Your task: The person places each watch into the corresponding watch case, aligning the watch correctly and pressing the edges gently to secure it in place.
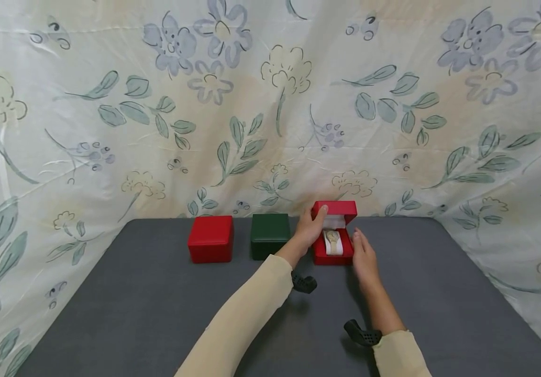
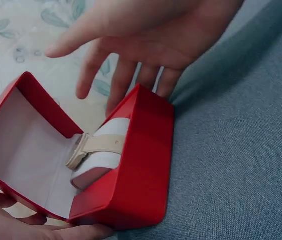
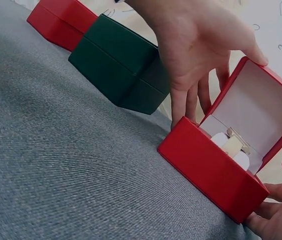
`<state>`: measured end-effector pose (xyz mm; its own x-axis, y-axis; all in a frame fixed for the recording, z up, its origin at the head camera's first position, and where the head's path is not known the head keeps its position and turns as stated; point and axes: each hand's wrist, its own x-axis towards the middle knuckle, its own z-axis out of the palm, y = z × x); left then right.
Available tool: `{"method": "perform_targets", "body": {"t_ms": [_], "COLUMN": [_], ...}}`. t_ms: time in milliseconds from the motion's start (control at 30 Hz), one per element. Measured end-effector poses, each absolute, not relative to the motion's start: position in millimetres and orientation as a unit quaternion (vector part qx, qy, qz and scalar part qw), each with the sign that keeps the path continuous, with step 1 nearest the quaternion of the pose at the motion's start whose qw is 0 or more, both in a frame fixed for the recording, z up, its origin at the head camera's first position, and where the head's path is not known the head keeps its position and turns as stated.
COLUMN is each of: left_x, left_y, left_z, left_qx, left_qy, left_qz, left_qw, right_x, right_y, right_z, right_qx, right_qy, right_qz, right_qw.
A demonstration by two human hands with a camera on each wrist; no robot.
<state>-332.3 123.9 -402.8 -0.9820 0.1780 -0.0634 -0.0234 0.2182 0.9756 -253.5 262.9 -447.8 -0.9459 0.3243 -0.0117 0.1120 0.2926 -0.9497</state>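
Note:
An open red watch box (image 1: 319,258) stands on the table, its lid (image 1: 333,207) raised and its lining white. Inside, a wristwatch (image 1: 332,241) with a pale cream strap is wrapped around a white cushion (image 2: 97,168). My left hand (image 1: 309,229) holds the box at its left side, with the thumb on the lid's edge and the fingers down along the side. Beside the box's right side is my right hand (image 1: 365,260), its fingers extended and thumb apart. In the left wrist view this right hand (image 2: 150,37) appears beyond the box, palm towards it.
A closed dark green box (image 1: 270,235) stands just left of the open one, close to my left wrist. Farther left is a closed red box (image 1: 211,239). All stand near the back edge of the grey table (image 1: 157,314), before a flowered curtain (image 1: 251,104).

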Motion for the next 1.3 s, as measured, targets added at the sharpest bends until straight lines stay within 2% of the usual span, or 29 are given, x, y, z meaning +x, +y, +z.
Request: {"method": "perform_targets", "body": {"t_ms": [800, 1300], "left_x": [-329.6, -324.3], "left_y": [113.2, 106.4], "left_z": [-412.1, -417.2], "left_qx": [0.121, 0.127], "left_qy": [0.800, 0.817], "left_qz": [0.580, 0.551], "left_qw": [0.092, 0.112], "right_x": [-257.0, -254.9], "right_y": [265.5, 267.3], "right_z": [-446.6, -446.7], "right_qx": [-0.132, -0.122], "right_qy": [-0.794, -0.798], "right_qz": [0.585, 0.585], "right_qw": [0.096, 0.081]}}
